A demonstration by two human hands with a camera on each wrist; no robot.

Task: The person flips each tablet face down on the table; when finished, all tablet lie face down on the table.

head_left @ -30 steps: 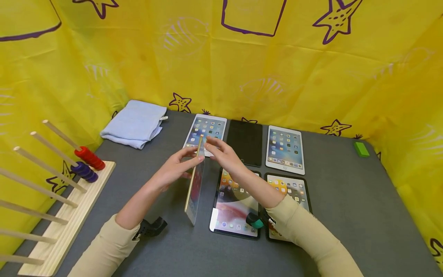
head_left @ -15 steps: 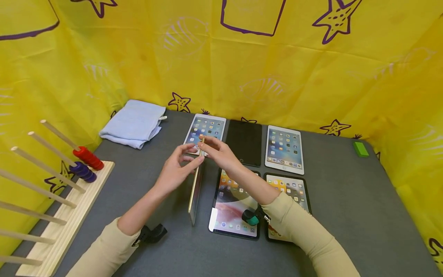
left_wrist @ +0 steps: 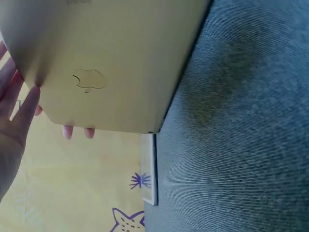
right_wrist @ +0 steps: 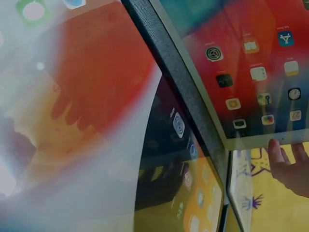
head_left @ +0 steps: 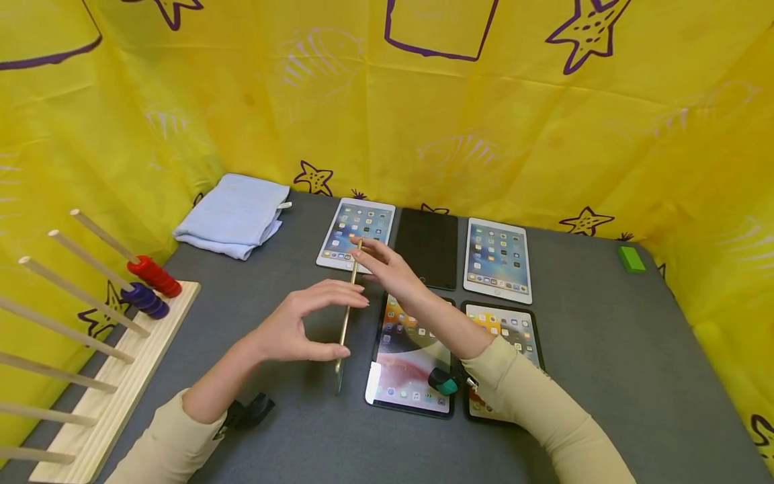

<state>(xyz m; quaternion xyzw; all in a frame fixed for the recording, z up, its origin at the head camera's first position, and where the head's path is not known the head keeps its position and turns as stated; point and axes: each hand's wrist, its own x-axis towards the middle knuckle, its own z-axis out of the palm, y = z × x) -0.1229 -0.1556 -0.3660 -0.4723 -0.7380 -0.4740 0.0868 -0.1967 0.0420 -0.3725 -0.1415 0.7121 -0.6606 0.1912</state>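
A gold-backed tablet (left_wrist: 130,63) stands on its long edge, close over the grey table. Its lit red screen (right_wrist: 246,63) faces right in the right wrist view. My right hand (head_left: 396,272) pinches the far end near the upper corner, and a fingertip lies on the white bezel in its wrist view. My left hand (head_left: 290,326) is beside the upper long edge, thumb and fingers spread apart in a C. Its fingertips overlap that edge in the head view. Behind lies a white tablet (head_left: 363,225), partly hidden by the right hand.
A black tablet (head_left: 426,249) and a white one (head_left: 498,262) lie at the back. Two lit black-rimmed tablets (head_left: 408,363) lie under the right forearm. At left are a folded blue cloth (head_left: 232,215) and a wooden peg rack (head_left: 136,363); a green block (head_left: 631,260) sits right.
My left hand has left the tablet's far end, spread wider and come nearer along its upper edge. The tablet has turned nearly edge-on, its screen hidden in the head view. The right hand keeps its grip.
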